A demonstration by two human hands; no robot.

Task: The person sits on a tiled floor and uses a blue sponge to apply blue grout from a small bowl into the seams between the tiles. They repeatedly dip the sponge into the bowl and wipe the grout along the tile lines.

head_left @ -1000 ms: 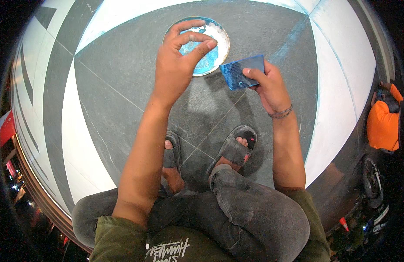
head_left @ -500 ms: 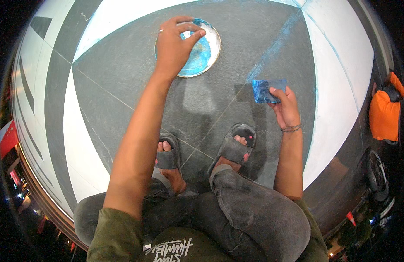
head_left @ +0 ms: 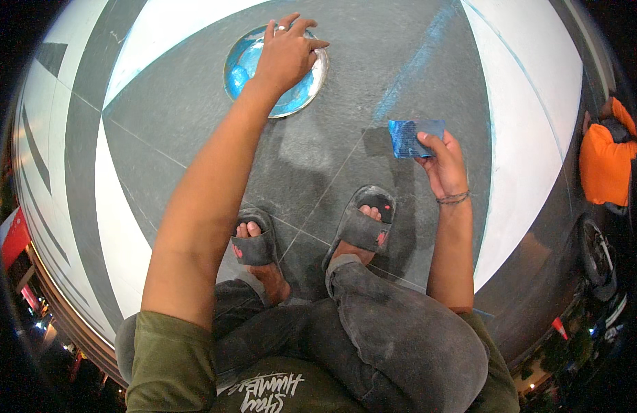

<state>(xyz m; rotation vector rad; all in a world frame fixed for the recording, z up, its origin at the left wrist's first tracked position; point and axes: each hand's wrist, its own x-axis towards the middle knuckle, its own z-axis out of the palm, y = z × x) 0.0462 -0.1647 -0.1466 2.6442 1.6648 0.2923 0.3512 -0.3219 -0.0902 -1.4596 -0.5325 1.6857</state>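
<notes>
Upper center of frame: left hand [head_left: 285, 55] spread flat over shallow metal dish [head_left: 316, 84] of blue paint on floor, gripping nothing. Right hand [head_left: 442, 164] fingers pinch blue-stained sponge [head_left: 413, 136], center right. Sponge likely soft, light, wet; grip edges.

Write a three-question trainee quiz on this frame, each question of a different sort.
1. True or false: the left hand is over the round metal dish of blue paint.
2. What does the right hand hold? A) a brush B) a blue-stained flat piece C) a cup
3. Fill in: both feet wear grey ___.

Key: 1 true; 2 B, the blue-stained flat piece; 3 sandals.
</notes>
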